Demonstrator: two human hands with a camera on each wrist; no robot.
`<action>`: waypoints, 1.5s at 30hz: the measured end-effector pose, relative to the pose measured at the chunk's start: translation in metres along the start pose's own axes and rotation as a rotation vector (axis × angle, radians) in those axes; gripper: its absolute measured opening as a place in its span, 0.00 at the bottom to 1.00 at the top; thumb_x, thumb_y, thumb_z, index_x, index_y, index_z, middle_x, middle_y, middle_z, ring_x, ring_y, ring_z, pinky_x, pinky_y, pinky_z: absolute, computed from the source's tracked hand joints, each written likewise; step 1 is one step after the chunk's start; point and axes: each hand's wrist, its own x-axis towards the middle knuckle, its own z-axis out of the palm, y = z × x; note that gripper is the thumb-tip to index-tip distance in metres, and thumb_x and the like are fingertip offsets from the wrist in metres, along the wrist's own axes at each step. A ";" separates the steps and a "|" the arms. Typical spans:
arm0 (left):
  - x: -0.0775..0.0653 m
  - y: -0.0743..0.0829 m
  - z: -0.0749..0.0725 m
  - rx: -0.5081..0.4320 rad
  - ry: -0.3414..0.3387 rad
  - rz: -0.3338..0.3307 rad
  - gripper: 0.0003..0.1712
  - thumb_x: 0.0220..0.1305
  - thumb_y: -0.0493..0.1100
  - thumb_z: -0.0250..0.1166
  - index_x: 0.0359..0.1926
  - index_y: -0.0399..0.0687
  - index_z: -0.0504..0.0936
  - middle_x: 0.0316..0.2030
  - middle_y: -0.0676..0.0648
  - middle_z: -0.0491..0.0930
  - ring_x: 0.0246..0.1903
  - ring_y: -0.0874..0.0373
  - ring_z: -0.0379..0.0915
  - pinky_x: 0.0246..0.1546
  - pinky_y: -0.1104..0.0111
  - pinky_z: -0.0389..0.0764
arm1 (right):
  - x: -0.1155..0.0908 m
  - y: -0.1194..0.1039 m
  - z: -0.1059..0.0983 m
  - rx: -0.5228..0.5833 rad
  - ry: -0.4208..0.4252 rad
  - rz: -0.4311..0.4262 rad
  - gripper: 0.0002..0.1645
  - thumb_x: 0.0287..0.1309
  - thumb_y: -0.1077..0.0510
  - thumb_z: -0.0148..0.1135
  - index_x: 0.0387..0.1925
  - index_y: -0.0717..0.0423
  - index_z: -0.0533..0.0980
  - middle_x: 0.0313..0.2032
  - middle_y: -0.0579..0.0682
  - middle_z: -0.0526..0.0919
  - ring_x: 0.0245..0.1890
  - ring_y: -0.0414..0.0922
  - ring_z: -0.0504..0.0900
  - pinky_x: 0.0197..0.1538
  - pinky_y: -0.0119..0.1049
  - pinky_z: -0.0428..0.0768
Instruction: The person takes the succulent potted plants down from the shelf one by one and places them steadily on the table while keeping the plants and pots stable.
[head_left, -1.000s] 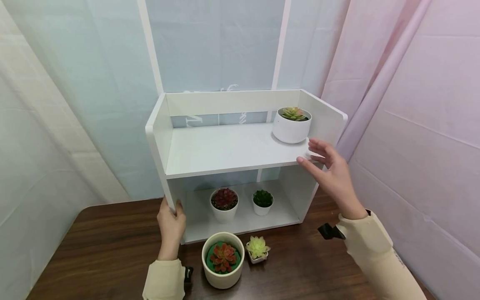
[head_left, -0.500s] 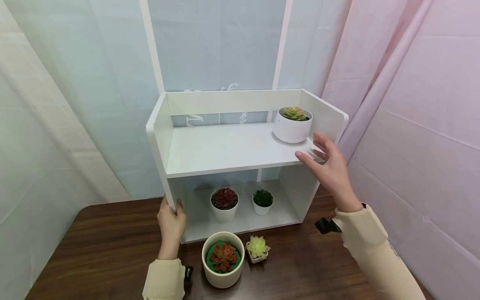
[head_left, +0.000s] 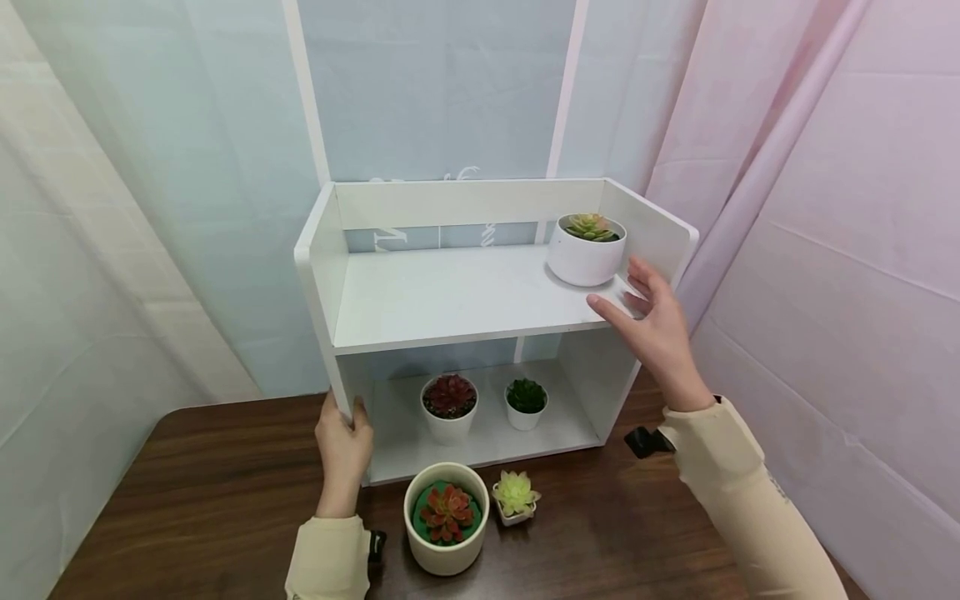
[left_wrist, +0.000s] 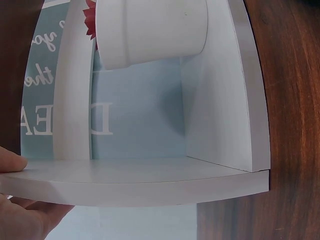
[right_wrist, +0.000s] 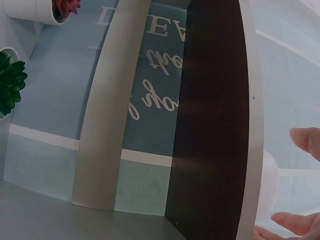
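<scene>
My left hand (head_left: 343, 446) grips the left side panel of a white two-tier shelf (head_left: 442, 292). Up close in the left wrist view, thumb and fingers (left_wrist: 45, 212) lie on either side of that panel's front edge (left_wrist: 150, 192). Over the upper tier's front right corner, my right hand (head_left: 657, 333) is spread with nothing in it. Just behind and left of its fingertips stands a round white pot (head_left: 583, 262) with a green succulent (head_left: 590, 227). Part of this pot shows beside the right hand in the right wrist view, beyond the upper board (right_wrist: 252, 100).
The lower tier holds a white pot (head_left: 449, 429) with a dark red succulent and a smaller pot (head_left: 523, 421) with a green one. On the brown table (head_left: 210, 492), before the shelf, stand a cream pot (head_left: 445, 560) with a red succulent and a small yellow-green succulent (head_left: 515, 494).
My right hand has moved a little up and farther over the upper tier, its fingers now beside the white pot's lower right. The left hand and the pots stay in place.
</scene>
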 end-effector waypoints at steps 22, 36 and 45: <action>0.002 -0.003 0.001 0.006 -0.001 0.001 0.19 0.64 0.27 0.52 0.56 0.25 0.71 0.50 0.25 0.76 0.50 0.29 0.73 0.43 0.38 0.75 | 0.015 -0.004 0.009 -0.034 -0.006 0.029 0.59 0.50 0.51 0.72 0.74 0.60 0.47 0.72 0.59 0.55 0.71 0.53 0.58 0.69 0.46 0.63; 0.002 -0.002 0.001 0.013 0.000 0.011 0.19 0.64 0.26 0.53 0.56 0.25 0.71 0.50 0.25 0.76 0.50 0.29 0.73 0.43 0.38 0.75 | 0.027 -0.008 0.012 -0.062 -0.030 0.072 0.64 0.49 0.49 0.73 0.74 0.60 0.41 0.71 0.62 0.54 0.70 0.54 0.58 0.69 0.46 0.62; 0.002 -0.002 0.001 0.013 -0.001 0.013 0.19 0.64 0.26 0.53 0.56 0.25 0.71 0.50 0.25 0.75 0.50 0.29 0.73 0.43 0.38 0.75 | 0.033 -0.008 0.013 -0.072 -0.044 0.059 0.66 0.48 0.49 0.73 0.74 0.61 0.40 0.70 0.63 0.55 0.70 0.54 0.58 0.70 0.46 0.61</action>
